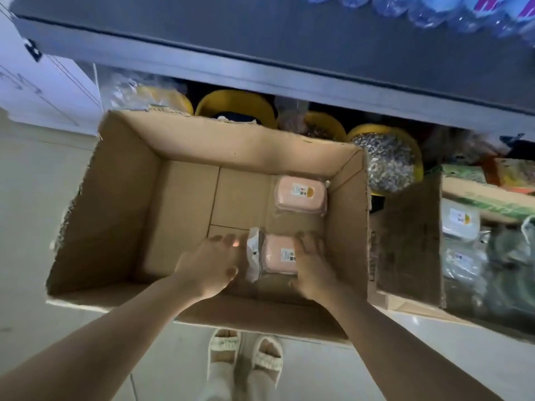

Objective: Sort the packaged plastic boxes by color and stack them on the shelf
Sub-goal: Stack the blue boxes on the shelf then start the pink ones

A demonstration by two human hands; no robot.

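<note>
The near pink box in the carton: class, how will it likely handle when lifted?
The near pink box looks like hard plastic, so probably stiff and light. Its clear wrapper probably feels slippery, and the loose flap at its left end may flop. Flat-bottomed, it should not roll.

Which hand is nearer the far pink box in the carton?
Right. The right hand lies on the near pink box, directly below the far pink box; the left hand sits farther left.

Matt cardboard carton [179,134], glossy-wrapped pink box [299,195]

Pale tiled floor [34,198] under an open cardboard carton [121,198], a second carton [411,241] just beside it.
</note>
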